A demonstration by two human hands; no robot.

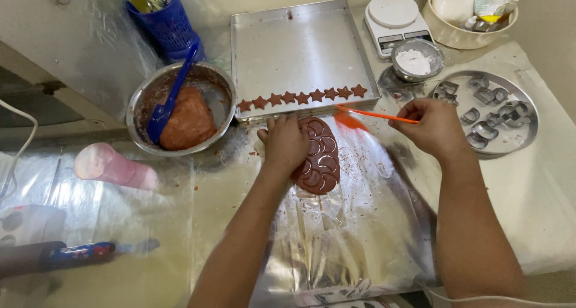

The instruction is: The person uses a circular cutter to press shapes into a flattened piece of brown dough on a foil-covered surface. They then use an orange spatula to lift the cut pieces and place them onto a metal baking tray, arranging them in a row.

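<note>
Pressing my left hand [287, 141] flat on the cut dough sheet [318, 157], right hand [433, 128] pinching the orange spatula [360, 117]; I judge crescents could tear if lifted carelessly.

light: soft, even | glare: plastic sheet [336, 248] | blur: orange spatula [360, 117] | edges: bowed

Both hands and forearms are bare: no sleeves, gloves, rings or watch.
</note>
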